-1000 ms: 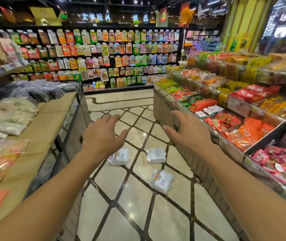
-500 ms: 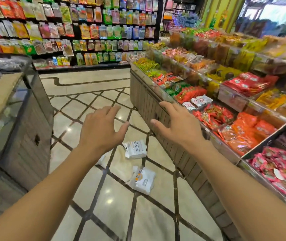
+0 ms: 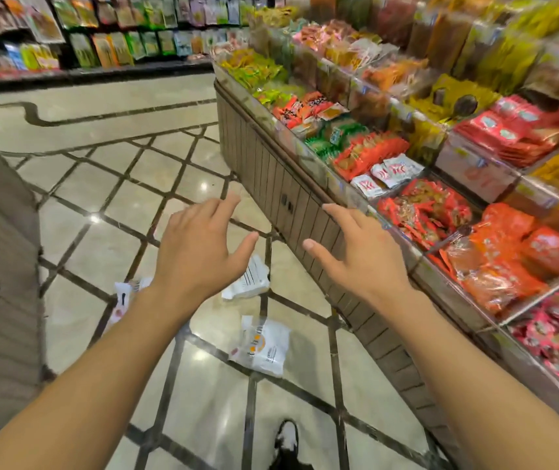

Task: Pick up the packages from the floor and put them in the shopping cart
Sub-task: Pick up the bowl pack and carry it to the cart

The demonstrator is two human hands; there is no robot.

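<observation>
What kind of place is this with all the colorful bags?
It looks like a snack shop or supermarket aisle. A long display counter holds bins of wrapped snacks, and a wall shelf behind is packed with hanging packets. A few white packages lie on the shiny tiled floor.

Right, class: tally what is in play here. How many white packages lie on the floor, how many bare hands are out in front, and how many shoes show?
White packages on the floor: 3 (near one, middle one, left one partly behind the left forearm)
Bare hands: 2 (left hand, right hand), both empty
Shoes: 1
Total: 6
</observation>
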